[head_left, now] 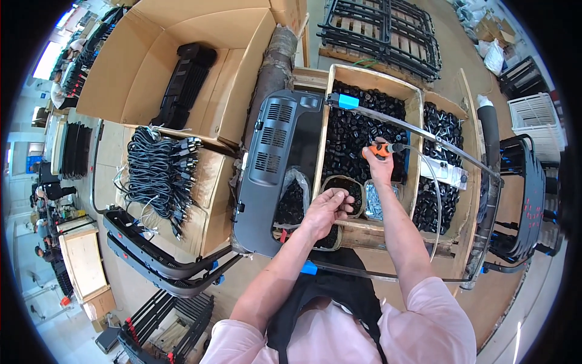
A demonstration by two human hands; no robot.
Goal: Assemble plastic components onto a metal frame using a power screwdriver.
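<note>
In my right hand (379,165) is an orange power screwdriver (381,150), gripped with its dark metal end pointing right. A thin pale hose (436,200) curves down from near that end. My left hand (330,209) is closed, thumb against curled fingers, above a small round tub of dark parts (353,193). What it pinches, if anything, is too small to make out. A tub of silver screws (377,201) sits between my two forearms. Across the bins lies a dark metal frame (418,128) with a black plastic vented cover (270,145) at its left end.
Wooden bins hold black knob-like parts (364,103) and more black parts (435,209). To the left, bundled black cables (160,173) lie by a large cardboard box (121,85). Black frames (382,30) rest on a pallet at the back. Other people are far left.
</note>
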